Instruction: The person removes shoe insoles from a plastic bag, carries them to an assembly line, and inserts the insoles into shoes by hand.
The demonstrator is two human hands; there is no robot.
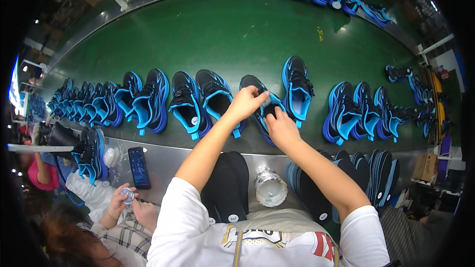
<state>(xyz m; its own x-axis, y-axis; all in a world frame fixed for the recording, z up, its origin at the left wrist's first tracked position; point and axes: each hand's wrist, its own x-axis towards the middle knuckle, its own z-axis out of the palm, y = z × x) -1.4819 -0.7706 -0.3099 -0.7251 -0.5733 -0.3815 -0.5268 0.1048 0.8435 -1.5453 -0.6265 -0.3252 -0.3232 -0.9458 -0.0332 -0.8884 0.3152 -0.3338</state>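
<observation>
A black and blue sneaker (253,85) lies on the green conveyor belt (247,34) in front of me. My left hand (246,103) pinches its upper edge near the tongue. My right hand (280,126) presses into the shoe's opening, with its fingers partly hidden inside. More black and blue sneakers lie in a row on either side, the nearest (298,88) to the right and another (215,96) to the left.
Black insoles (228,183) are stacked on the metal ledge (168,160) before me, with more insoles (368,170) upright at right. A clear plastic bottle (270,187) and a phone (139,167) rest there. At lower left, another person's hands (121,201) hold a small round object.
</observation>
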